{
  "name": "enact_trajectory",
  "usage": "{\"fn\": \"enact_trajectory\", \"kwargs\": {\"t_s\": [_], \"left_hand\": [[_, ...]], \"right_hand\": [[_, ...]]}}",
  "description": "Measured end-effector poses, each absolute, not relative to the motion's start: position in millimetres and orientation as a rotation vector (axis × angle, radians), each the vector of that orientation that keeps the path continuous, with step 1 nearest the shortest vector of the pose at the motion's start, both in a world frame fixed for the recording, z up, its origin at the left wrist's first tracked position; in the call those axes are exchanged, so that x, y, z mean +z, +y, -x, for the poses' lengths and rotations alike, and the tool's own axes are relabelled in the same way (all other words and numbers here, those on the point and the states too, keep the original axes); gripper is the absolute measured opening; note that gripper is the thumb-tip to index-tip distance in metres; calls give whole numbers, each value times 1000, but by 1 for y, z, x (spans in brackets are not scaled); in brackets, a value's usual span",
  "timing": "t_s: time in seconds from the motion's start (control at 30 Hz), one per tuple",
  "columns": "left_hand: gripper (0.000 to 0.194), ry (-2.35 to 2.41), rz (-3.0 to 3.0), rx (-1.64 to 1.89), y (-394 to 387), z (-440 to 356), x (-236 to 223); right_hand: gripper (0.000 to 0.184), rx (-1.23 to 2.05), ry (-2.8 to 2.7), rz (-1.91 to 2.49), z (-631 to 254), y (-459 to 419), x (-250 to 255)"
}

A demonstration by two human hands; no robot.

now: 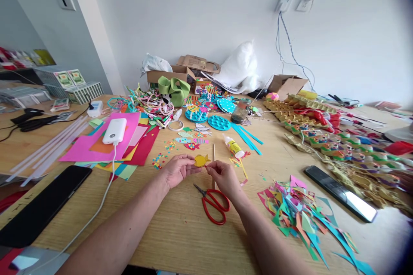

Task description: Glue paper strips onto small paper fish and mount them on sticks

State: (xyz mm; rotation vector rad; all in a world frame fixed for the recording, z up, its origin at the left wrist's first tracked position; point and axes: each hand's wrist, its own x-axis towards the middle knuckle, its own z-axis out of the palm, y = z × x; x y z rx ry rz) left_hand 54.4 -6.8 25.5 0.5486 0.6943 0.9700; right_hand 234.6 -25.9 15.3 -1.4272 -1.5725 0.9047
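Observation:
My left hand [177, 169] pinches a small yellow paper fish [200, 160] just above the wooden table [180, 232]. My right hand [225, 177] is closed in a pinch at the fish's right end; whether it grips the fish or a tiny piece is too small to tell. Red-handled scissors [213, 204] lie on the table just below my right hand. A thin wooden stick [213, 153] lies behind the hands. A white glue bottle [234, 146] lies on its side a little beyond my right hand.
Paper scraps [300, 210] are heaped at the right, beside a black phone [340, 192]. Coloured sheets [106, 144] with a white power bank [114, 131] lie at the left, near a black tablet [40, 206]. Decorated fish [193, 139], teal discs [218, 122] and egg cartons [322, 133] crowd the back.

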Motion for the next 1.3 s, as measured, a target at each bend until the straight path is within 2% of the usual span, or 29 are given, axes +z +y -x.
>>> {"fn": "enact_trajectory", "kwargs": {"t_s": [0.2, 0.4, 0.5, 0.8, 1.3], "left_hand": [[16, 886, -468, 1103, -1, -52, 23], [17, 941, -528, 1127, -5, -57, 24], [15, 949, -570, 1136, -9, -61, 25], [26, 894, -726, 1095, -11, -70, 13], [24, 884, -781, 1074, -15, -70, 16]], "right_hand": [[25, 769, -1341, 1375, -233, -29, 29], [32, 1144, -1191, 1173, -213, -40, 23], [33, 1232, -1158, 1171, -206, -44, 20], [37, 1337, -1026, 1197, -203, -45, 17], [40, 1340, -1009, 1234, -203, -44, 13]]}}
